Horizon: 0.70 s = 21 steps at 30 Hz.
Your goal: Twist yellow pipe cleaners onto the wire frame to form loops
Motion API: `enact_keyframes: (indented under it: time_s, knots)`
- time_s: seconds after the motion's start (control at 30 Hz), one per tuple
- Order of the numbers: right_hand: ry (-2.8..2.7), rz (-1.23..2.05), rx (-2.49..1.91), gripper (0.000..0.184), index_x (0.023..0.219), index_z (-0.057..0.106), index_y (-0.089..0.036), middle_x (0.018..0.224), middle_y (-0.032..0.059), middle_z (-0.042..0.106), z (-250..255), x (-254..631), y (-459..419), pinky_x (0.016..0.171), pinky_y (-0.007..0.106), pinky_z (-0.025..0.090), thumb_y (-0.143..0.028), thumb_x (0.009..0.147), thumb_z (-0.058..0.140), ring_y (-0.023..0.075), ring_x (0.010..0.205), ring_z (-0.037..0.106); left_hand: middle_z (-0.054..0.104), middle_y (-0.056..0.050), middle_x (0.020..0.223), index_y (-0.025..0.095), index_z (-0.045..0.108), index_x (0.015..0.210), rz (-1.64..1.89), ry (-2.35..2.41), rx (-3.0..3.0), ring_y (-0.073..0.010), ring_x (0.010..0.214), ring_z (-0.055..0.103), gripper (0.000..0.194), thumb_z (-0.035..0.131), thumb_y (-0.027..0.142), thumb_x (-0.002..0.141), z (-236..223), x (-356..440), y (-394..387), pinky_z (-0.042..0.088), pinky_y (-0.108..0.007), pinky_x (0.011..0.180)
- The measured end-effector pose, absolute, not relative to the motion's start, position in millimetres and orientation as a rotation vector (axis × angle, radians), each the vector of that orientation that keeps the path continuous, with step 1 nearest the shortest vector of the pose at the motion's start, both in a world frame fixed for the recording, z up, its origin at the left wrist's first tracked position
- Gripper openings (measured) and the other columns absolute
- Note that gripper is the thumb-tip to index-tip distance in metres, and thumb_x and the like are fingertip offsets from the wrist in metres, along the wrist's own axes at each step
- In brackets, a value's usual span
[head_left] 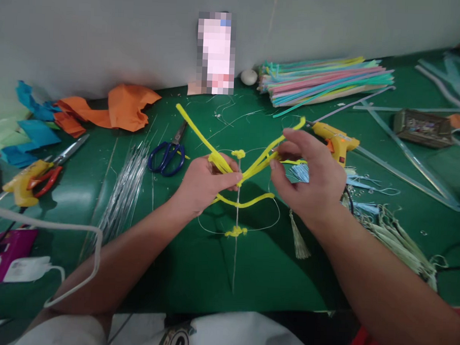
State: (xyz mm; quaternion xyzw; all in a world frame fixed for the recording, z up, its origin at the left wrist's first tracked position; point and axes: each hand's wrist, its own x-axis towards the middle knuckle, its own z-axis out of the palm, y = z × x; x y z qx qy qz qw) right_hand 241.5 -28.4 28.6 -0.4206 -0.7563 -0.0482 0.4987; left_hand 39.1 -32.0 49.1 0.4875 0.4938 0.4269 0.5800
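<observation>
"Where were the yellow strips [201, 133]?"

"Right of the blue-handled scissors [165, 159], above the worktop [180, 262]. The left hand [201, 184] pinched them where they met, probably to stop slipping."

"And the right hand [309, 176]?"

"Its thumb and fingertips nipped a right-hand branch, likely to steer it. The wire stem [234, 264], also right of the scissors, probably marked the middle."

Dark round patch [179, 341] on white clothing [245, 336], six o'clock, is showing U-like character, partly cut off; nearby lettering blurring.
</observation>
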Motion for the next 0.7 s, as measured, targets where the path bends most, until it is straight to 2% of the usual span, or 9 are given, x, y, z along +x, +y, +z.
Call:
enact_keyframes:
  time_s: [0.07,0.17,0.27,0.37,0.53,0.7]
  knots:
    - [-1.851,-0.145,-0.989,0.047,0.129,0.06,-0.031,0.095,0.0031,0.076,30,243,-28,0.073,0.039,0.058,-0.017,0.084,0.064,0.0228,0.079,0.071,0.065,0.003,0.065,0.015,0.066,0.071,0.996,1.156,1.139,-0.0082,0.053,0.062,0.018,0.081,0.021,0.063,49,39,-32,0.056,-0.022,0.058]
    - [-1.835,-0.098,-0.995,0.033,0.116,0.067,-0.031,0.093,0.0034,0.076,32,241,-28,0.071,0.037,0.059,-0.018,0.086,0.064,0.0213,0.076,0.071,0.066,0.003,0.066,0.015,0.066,0.072,0.999,1.159,1.146,-0.0081,0.054,0.063,0.017,0.08,0.02,0.064,50,39,-33,0.056,-0.021,0.059]
    - [-1.726,0.07,-1.089,0.017,0.1,0.073,-0.029,0.084,0.0025,0.075,37,236,-32,0.069,0.036,0.06,-0.021,0.086,0.066,0.0194,0.07,0.07,0.066,0.002,0.069,0.015,0.066,0.072,1.013,1.163,1.169,-0.0081,0.055,0.063,0.016,0.08,0.02,0.065,51,39,-34,0.056,-0.021,0.06]
    - [-1.529,0.355,-1.195,0.01,0.091,0.075,-0.027,0.081,0.0011,0.076,41,231,-35,0.066,0.035,0.06,-0.023,0.085,0.069,0.0184,0.068,0.07,0.067,0.002,0.071,0.015,0.067,0.073,1.018,1.162,1.189,-0.0084,0.057,0.064,0.015,0.079,0.02,0.067,51,39,-35,0.057,-0.022,0.061]
    - [-1.268,0.734,-1.218,0.007,0.081,0.078,-0.028,0.063,-0.0019,0.07,38,231,-28,0.052,0.032,0.058,-0.023,0.082,0.073,0.0158,0.052,0.065,0.067,0.002,0.07,0.015,0.067,0.074,1.004,1.153,1.201,-0.0086,0.058,0.064,0.015,0.079,0.02,0.067,52,39,-35,0.057,-0.021,0.061]
    - [-1.236,0.881,-1.128,0.008,0.083,0.078,-0.027,0.063,-0.0019,0.069,32,234,-20,0.051,0.031,0.057,-0.021,0.081,0.072,0.015,0.052,0.064,0.067,0.001,0.071,0.015,0.066,0.073,0.995,1.166,1.207,-0.0096,0.058,0.064,0.017,0.079,0.021,0.066,54,40,-35,0.058,-0.023,0.06]
